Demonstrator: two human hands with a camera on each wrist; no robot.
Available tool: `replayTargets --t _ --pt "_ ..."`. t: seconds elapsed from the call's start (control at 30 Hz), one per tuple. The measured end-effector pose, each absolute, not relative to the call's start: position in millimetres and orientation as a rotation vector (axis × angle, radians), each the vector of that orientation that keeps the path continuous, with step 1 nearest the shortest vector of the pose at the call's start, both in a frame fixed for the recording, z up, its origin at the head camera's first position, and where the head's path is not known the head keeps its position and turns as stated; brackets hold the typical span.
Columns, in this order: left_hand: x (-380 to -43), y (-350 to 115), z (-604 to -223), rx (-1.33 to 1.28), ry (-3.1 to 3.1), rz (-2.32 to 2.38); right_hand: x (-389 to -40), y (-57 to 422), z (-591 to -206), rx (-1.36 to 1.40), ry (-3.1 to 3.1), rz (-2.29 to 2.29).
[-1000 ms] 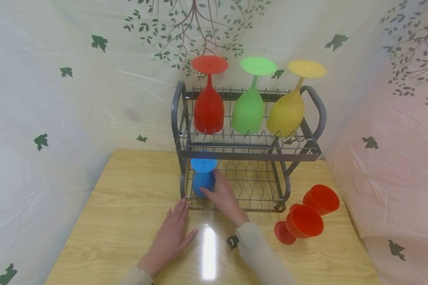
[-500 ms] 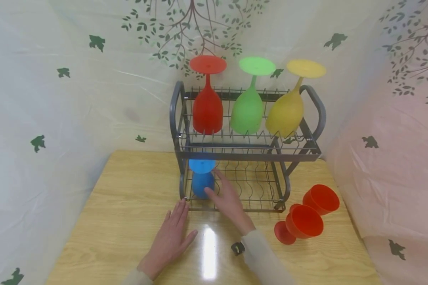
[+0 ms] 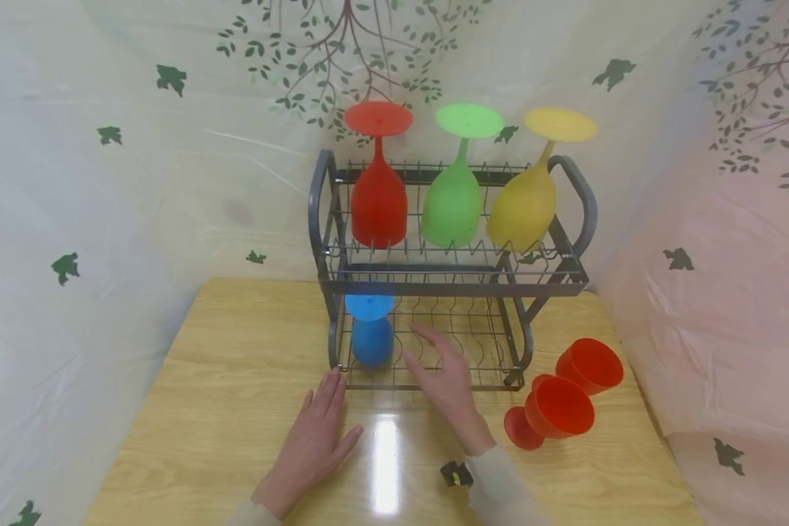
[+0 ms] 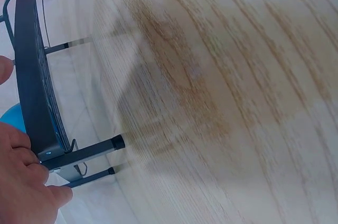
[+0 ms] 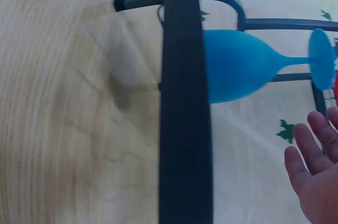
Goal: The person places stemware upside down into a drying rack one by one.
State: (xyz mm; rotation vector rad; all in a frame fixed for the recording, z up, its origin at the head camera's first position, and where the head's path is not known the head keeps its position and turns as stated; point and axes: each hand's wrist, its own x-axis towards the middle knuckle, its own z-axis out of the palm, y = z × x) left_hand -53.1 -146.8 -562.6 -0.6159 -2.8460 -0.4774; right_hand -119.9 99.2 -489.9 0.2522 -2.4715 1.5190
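A blue goblet (image 3: 372, 342) stands upside down at the left end of the lower tier of a dark two-tier dish rack (image 3: 454, 289). Its stem and round foot show plainly in the right wrist view, where the goblet (image 5: 237, 66) rises behind the rack's front bar. My right hand (image 3: 448, 380) is just right of the goblet, apart from it, fingers extended and holding nothing. My left hand (image 3: 312, 438) has straight fingers, their tips at the rack's front left corner. In the left wrist view the left hand (image 4: 26, 176) touches the rack's corner.
Upside down on the upper tier are a red goblet (image 3: 379, 197), a green goblet (image 3: 454, 204) and a tilted yellow goblet (image 3: 524, 208). Two red cups (image 3: 559, 407) stand upright on the wooden table (image 3: 237, 343) at the right. A patterned sheet hangs behind.
My right hand has let go of the blue goblet and drawn back to the right. The goblet stays in place, and the left hand has hardly moved.
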Motion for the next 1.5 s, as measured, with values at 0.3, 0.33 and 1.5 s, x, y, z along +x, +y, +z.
replayTargets --t 0.3,0.33,1.5 --pt "-51.2 -147.2 -562.5 -0.626 -2.814 -0.483 -105.3 118.7 -474.7 0.287 -2.339 1.520" --pt "-51.2 -147.2 -562.7 -0.627 -2.807 -0.483 -103.3 121.4 -472.9 0.291 -2.323 1.512" --pt "-53.3 -149.7 -560.6 -0.641 -2.832 -0.479 -55.3 223.9 -447.7 0.321 -2.088 1.149"
